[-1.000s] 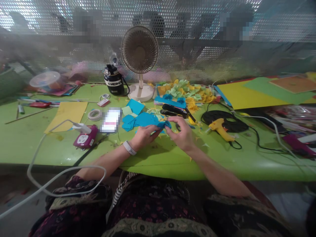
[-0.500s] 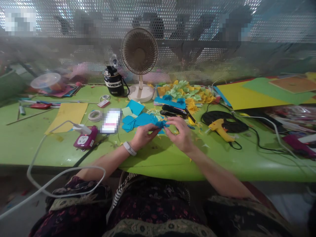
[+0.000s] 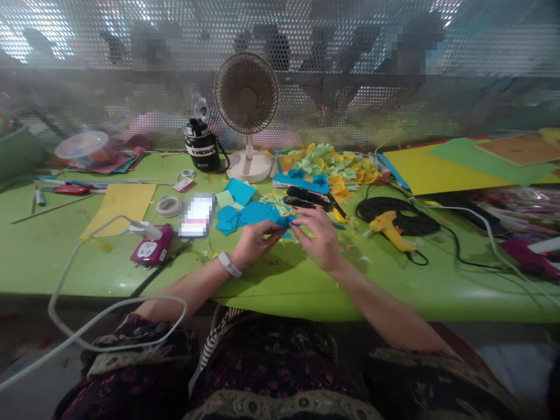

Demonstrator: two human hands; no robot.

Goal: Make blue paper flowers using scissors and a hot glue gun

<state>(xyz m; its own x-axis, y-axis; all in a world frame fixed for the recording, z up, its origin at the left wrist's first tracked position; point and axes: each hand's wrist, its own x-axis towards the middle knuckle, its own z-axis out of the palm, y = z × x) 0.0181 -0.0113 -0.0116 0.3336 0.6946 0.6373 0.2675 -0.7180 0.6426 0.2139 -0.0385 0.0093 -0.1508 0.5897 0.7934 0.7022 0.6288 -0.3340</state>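
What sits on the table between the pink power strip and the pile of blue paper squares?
In the head view, a phone lies flat between the pink power strip and the blue paper squares, its screen lit.

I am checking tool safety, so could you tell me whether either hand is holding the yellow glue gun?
No, the yellow glue gun lies on the green table, apart from both hands.
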